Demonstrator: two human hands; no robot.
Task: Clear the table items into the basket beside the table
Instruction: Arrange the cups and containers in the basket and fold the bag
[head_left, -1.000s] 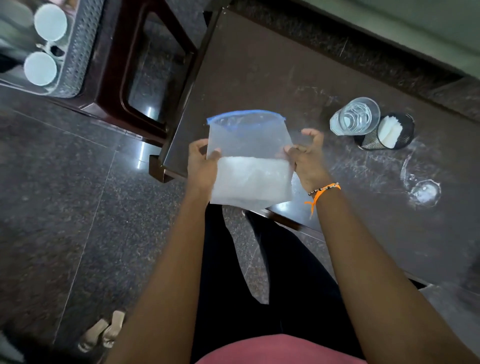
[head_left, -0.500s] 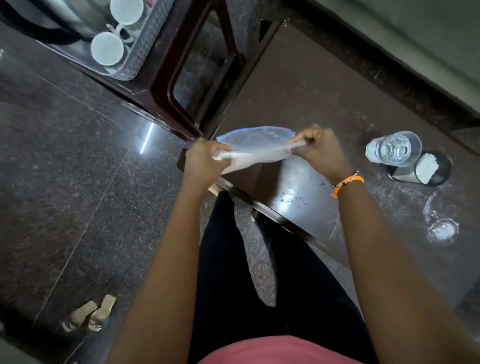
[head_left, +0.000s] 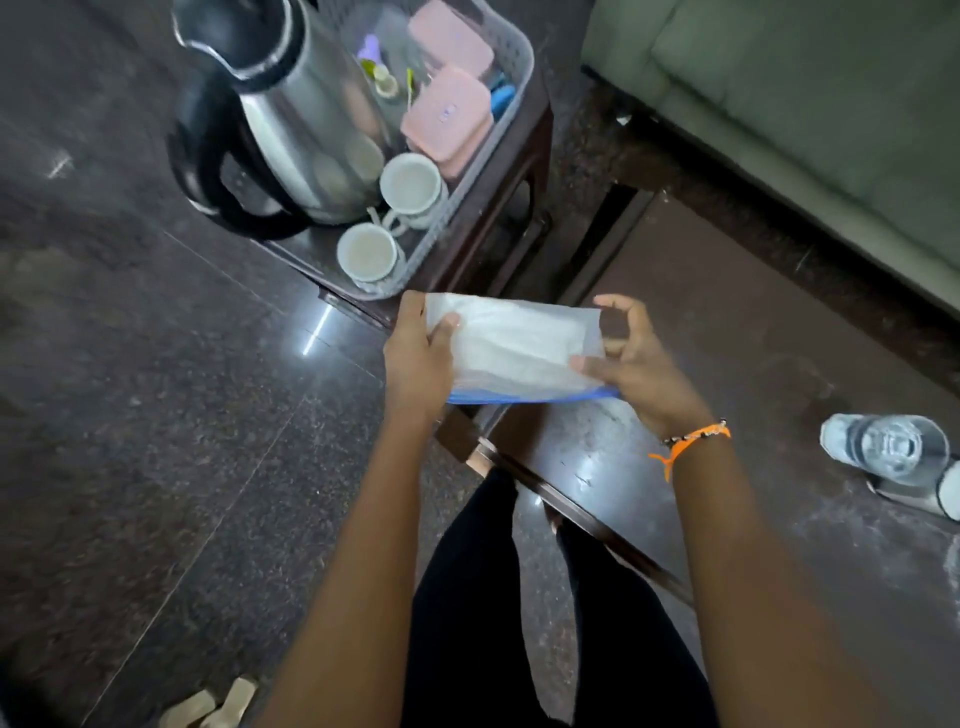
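Translucent plastic, folded into a flat packet with its blue zip edge turned toward the lower frame, is what the plastic bag (head_left: 519, 345) has become; half a second ago it was seen as a thin edge-on band, and a second ago it was held up open with the blue strip on top. It is held at frame centre, over the near corner of the dark table (head_left: 727, 364), just below the basket. The left hand (head_left: 418, 358) is curled round the bag's left end, thumb laid on top. The right hand (head_left: 631, 364) pinches the right end between thumb and lower fingers, while the upper fingers are lifted off and arched; an orange bracelet (head_left: 693, 439) is worn at that wrist.

More of the grey basket (head_left: 522, 62) is now shown in the upper centre, where earlier only a corner was seen. It sits on a dark wooden stool (head_left: 511, 218) and holds a steel kettle (head_left: 306, 119), two white cups (head_left: 387, 218) and pink containers (head_left: 449, 117).

On the scratched table surface a glass of water (head_left: 888, 447) lies at the right edge of the frame. A dark speckled stone floor (head_left: 156, 415) fills the left side, and a green sofa (head_left: 805, 93) occupies the upper right.
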